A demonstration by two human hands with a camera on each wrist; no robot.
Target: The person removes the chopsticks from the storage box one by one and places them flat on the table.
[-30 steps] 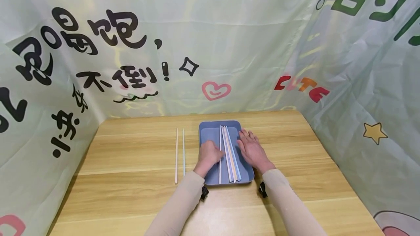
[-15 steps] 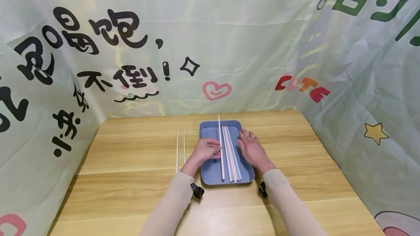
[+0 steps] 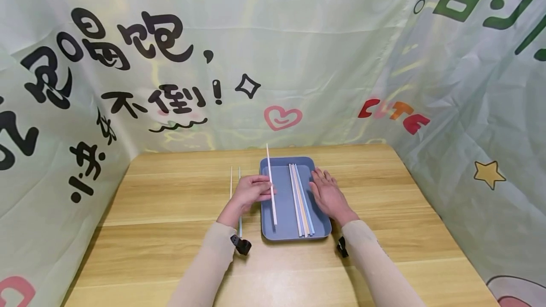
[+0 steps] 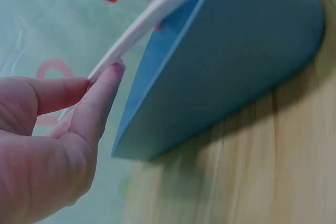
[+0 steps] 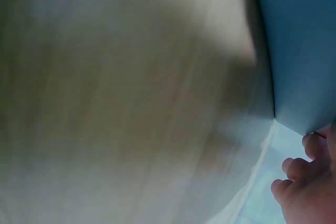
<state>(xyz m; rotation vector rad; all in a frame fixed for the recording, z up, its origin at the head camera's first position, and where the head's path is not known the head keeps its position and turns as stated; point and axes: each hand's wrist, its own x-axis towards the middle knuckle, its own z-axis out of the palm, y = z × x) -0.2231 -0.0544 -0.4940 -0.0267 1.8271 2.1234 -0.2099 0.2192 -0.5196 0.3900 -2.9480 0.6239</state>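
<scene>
My left hand (image 3: 252, 190) pinches a pale pinkish-white chopstick (image 3: 273, 203) between thumb and fingers, over the left part of a blue-grey tray (image 3: 279, 231). In the left wrist view the chopstick (image 4: 142, 29) slants upward above the tray's side wall (image 4: 226, 61). Several pastel chopsticks (image 3: 302, 203) lie lengthwise in a bunch inside the tray, right of its middle. My right hand (image 3: 330, 195) rests with extended fingers on the tray's right edge; the right wrist view shows its fingers (image 5: 296, 169) at the tray's outer wall.
On the wooden table (image 3: 170, 212), left of the tray, lie a pink chopstick (image 3: 231, 181) and a light-blue chopstick (image 3: 240, 226), both partly hidden by my left hand and arm. A printed cloth (image 3: 324, 84) hangs behind the table and along both sides.
My left hand has lifted the pale chopstick from the tray floor and carried it leftward, away from the bunch. My right hand has stayed at the tray's edge.
</scene>
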